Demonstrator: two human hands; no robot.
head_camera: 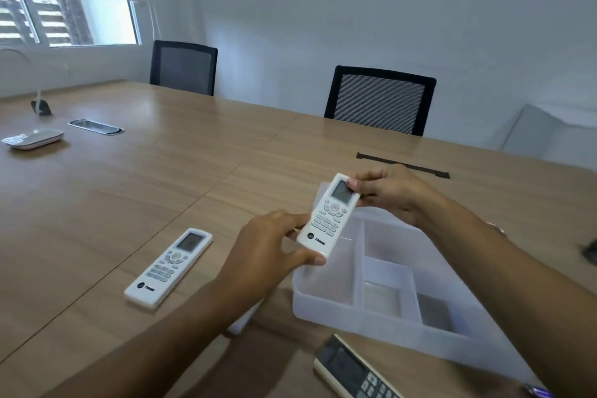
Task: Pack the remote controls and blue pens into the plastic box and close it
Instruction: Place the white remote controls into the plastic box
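Both hands hold one white remote control (329,215) over the left end of the translucent plastic box (323,307). My left hand (274,252) grips its lower end and my right hand (394,194) pinches its top by the screen. The box has dividers inside and its compartments hold nothing. A second white remote (169,266) lies flat on the table to the left of the box. A third remote (353,371), cream with a dark face, lies near the table's front edge below the box. A pen's blue tip (538,392) shows at the bottom right corner.
The wooden table (129,191) carries a white device (34,138) and a metal cable hatch (96,127) at the far left, and a black cable slot (403,165) behind my hands. Two black mesh chairs (381,100) stand across the table. Something translucent (242,321) lies under my left forearm.
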